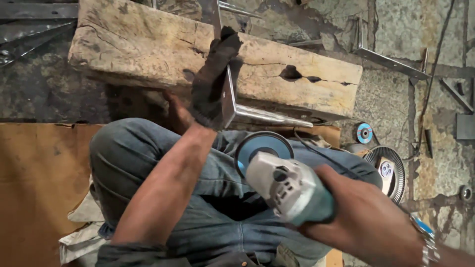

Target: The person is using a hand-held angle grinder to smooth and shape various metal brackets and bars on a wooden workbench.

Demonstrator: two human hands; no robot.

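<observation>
the left hand (213, 81), in a dark work glove, is closed around a bent piece of steel angle (257, 112) and presses it against the near face of a wooden beam (148, 47). the gloved fingers wrap the upright leg of the angle, which rises past the beam's top edge; the other leg runs from the corner under the palm out along the beam's lower near edge toward its right end. so the piece makes an l, its long visible axis lying along the beam.

the right hand (356, 212), bare, with a metal watch at the wrist, grips the body of an angle grinder (287, 190). the grinder's grey head points up and left, and its blue disc (262, 148) hangs just below the horizontal leg of the angle, near it but apart from it. the angle lies ahead of and above the disc; the left hand is already on it, the right hand well short of it.

below both arms are the person's knees in blue jeans (148, 158). a brown sheet (39, 188) covers the floor at left. on the stone floor (445, 163) beyond the beam's right end lie 2 spare discs: a small blue 1 (364, 132) and a larger flap disc (388, 170). more steel strips (391, 62) lie past the beam's far right corner.
</observation>
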